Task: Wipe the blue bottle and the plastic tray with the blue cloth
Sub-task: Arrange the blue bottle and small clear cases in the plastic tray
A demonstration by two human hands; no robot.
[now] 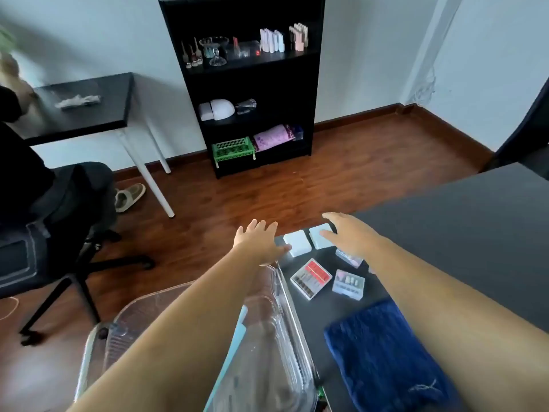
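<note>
1. My left hand (258,242) reaches forward past the near corner of the black tabletop (463,233), fingers spread and flat, holding nothing; its thumb tip is just beside a small white box (298,242).
2. My right hand (346,233) is also open, palm down, its fingers resting on a second white box (319,237) that sits just beside the first. It grips nothing.
3. The blue cloth (383,358) lies folded on the tabletop near me, under my right forearm, untouched by either hand.
4. The clear plastic tray (276,337) hangs over the tabletop's left edge beneath my left forearm; something pale blue shows through it, but I cannot tell what it is.
5. I cannot make out the blue bottle anywhere.
6. Between the white boxes and the cloth lie a clear case with a red label (311,278) and a pale case of small bits (348,284).
7. Beyond the wooden floor stands a black shelf (252,84) with small bottles and a green basket (233,148).
</note>
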